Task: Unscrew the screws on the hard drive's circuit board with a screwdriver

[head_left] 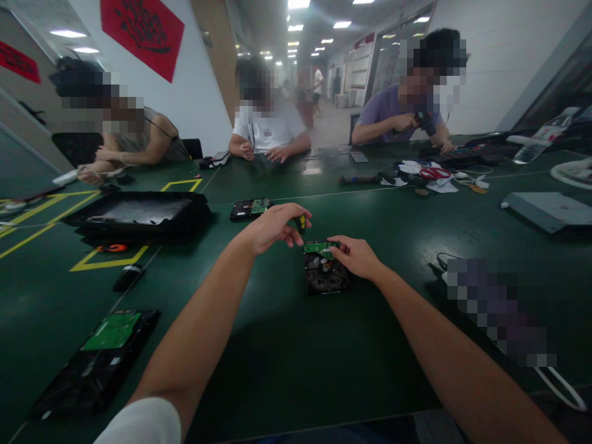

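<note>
A hard drive (327, 280) lies on the table in front of me, with a green circuit board (319, 248) across its far end. My right hand (358, 256) grips the drive's far right corner, its thumb on the board and its fingers along the far edge. Over the far left corner, my left hand (277, 228) has its fingers curled around a small yellow-and-black screwdriver (301, 223). The fingers partly cover this tool, and its tip is too small to make out.
More hard drives rest at the near left (99, 357) and farther back (250, 208). A black tray (139, 213) stands left, by an orange-handled tool (113, 248). At right are a grey metal box (550, 209) and a blurred-out object with a cable. Three people sit opposite.
</note>
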